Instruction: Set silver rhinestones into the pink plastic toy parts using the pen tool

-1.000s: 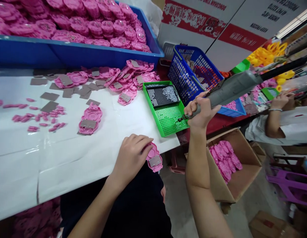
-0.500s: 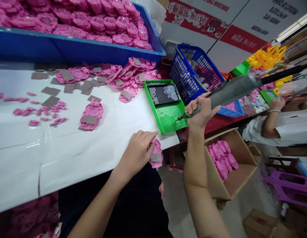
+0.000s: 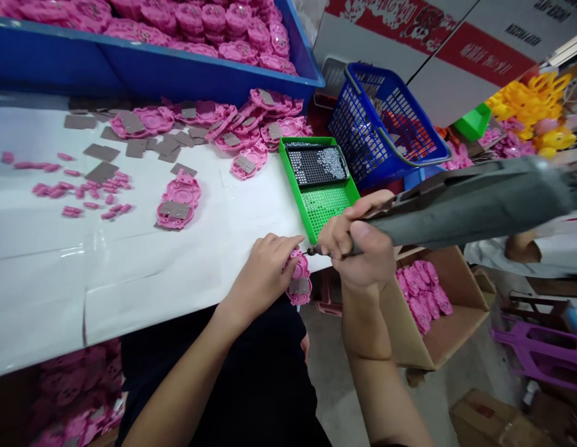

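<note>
My left hand [image 3: 268,267] grips a pink plastic casing [image 3: 299,287] with a grey plate on it, at the table's front edge. Its fingers cover the casing's left side. In my right hand [image 3: 360,245] is a grey power screwdriver [image 3: 465,205], its body slanting up to the right. The driver's tip points left, close to the upper end of the casing; whether it touches I cannot tell. Just behind my right hand lies a green tray [image 3: 298,202] with a black perforated plate [image 3: 316,167] that carries small metal screws.
Another pink casing [image 3: 179,202] lies on the white table [image 3: 144,273], near loose grey plates [image 3: 101,152] and small pink pegs [image 3: 51,189]. Behind are a blue bin [image 3: 144,71] of casings and a blue basket [image 3: 386,149]. A cardboard box [image 3: 460,310] stands right, near a co-worker's sleeve [image 3: 488,251].
My right hand has brought the screwdriver left and down from over the green tray to the casing's upper end. My left hand still holds the casing. The view has shifted slightly.
</note>
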Demonstrator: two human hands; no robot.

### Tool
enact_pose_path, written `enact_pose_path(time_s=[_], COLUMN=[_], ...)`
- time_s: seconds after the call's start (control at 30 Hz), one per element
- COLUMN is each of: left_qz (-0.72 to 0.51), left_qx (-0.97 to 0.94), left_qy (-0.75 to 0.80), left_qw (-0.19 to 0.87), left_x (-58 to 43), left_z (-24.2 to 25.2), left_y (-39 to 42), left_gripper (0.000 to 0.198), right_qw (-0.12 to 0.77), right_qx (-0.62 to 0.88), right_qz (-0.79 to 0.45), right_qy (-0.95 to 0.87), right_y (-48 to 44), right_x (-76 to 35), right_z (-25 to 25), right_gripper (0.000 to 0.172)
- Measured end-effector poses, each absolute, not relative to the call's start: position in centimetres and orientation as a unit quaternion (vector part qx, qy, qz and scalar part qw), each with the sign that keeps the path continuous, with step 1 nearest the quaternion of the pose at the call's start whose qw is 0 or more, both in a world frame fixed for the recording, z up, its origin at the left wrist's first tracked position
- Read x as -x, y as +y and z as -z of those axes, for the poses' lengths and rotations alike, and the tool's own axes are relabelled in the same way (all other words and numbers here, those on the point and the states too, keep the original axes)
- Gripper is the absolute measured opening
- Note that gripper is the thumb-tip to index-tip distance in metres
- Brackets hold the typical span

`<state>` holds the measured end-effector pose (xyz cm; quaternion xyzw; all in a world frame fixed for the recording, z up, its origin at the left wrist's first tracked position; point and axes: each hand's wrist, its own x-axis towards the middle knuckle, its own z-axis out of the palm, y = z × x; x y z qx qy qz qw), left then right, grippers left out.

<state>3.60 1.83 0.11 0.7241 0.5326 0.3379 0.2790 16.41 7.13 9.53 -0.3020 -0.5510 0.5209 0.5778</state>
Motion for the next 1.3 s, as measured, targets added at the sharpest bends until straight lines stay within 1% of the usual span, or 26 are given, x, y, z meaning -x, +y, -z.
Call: enact_pose_path(time_s=[0.13,0.27,0.37,0.43,0.5,0.53,0.57,0.63,0.73,0.83,0.9,0.97,1.03,1.1,1.17,1.23,1.3], left_qz=[-0.339,-0.334,-0.328,-0.325,-0.329,-0.335,-0.342,-0.354,-0.342,-0.296,-0.286,-0.322,-0.385,-0.437,-0.448,-0.425,-0.410], left_qx=[-0.722,-0.715,-0.710,-0.706,-0.702,-0.704,-0.710,-0.730,-0.752,-0.757,-0.754,-0.731,-0.662,-0.551,-0.453,-0.387,-0.336], left_qy=[0.528,0.534,0.541,0.546,0.546,0.538,0.526,0.497,0.501,0.552,0.565,0.553,0.540,0.539,0.550,0.568,0.613], left_qw=[0.290,0.304,0.309,0.313,0.318,0.319,0.318,0.309,0.259,0.184,0.176,0.237,0.350,0.463,0.540,0.589,0.585], left_x=[-3.6,-3.7,-3.7,-3.7,-3.5,-3.4,-3.2,-2.9,-2.7,-2.3,-1.7,-0.6,1.0,3.0,5.5,8.1,10.3], left_z=[-0.1,-0.3,-0.3,-0.3,-0.1,0.0,0.1,0.2,0.3,0.2,-0.1,-0.4,-0.7,-0.7,-0.5,-0.1,0.4], left_y=[1.9,2.1,2.3,2.3,2.3,2.2,2.2,2.0,1.9,1.7,1.4,0.7,-0.7,-2.7,-5.2,-7.8,-10.1], left_gripper=[0.035,0.035,0.028,0.023,0.024,0.025,0.026,0.026,0.027,0.028,0.024,0.020,0.017,0.019,0.024,0.030,0.030], right_qw=[0.567,0.549,0.544,0.518,0.494,0.497,0.516,0.589,0.671,0.696,0.702,0.704,0.706,0.709,0.712,0.712,0.709], right_qx=[0.321,0.317,0.314,0.315,0.313,0.312,0.311,0.313,0.322,0.335,0.338,0.349,0.364,0.373,0.376,0.382,0.386], right_qz=[-0.531,-0.554,-0.567,-0.588,-0.604,-0.601,-0.587,-0.525,-0.421,-0.337,-0.282,-0.242,-0.231,-0.249,-0.287,-0.324,-0.342], right_qy=[-0.542,-0.540,-0.533,-0.536,-0.541,-0.542,-0.540,-0.529,-0.518,-0.538,-0.560,-0.569,-0.563,-0.544,-0.519,-0.493,-0.481], right_y=[7.4,7.8,8.0,8.2,8.5,8.6,8.7,9.0,9.6,10.3,10.9,11.7,12.6,13.7,14.6,15.4,16.0], right_x=[-16.2,-15.6,-15.1,-15.0,-15.2,-15.4,-15.6,-16.4,-18.1,-20.2,-21.5,-22.6,-23.3,-23.6,-23.6,-23.4,-23.0], right_z=[-8.6,-8.3,-7.9,-7.7,-7.9,-8.3,-8.7,-10.0,-12.0,-12.9,-12.9,-12.5,-11.9,-11.4,-10.9,-10.4,-10.0], right_gripper=[0.025,0.026,0.032,0.034,0.031,0.028,0.024,0.017,0.014,0.014,0.012,0.012,0.011,0.014,0.018,0.021,0.023])
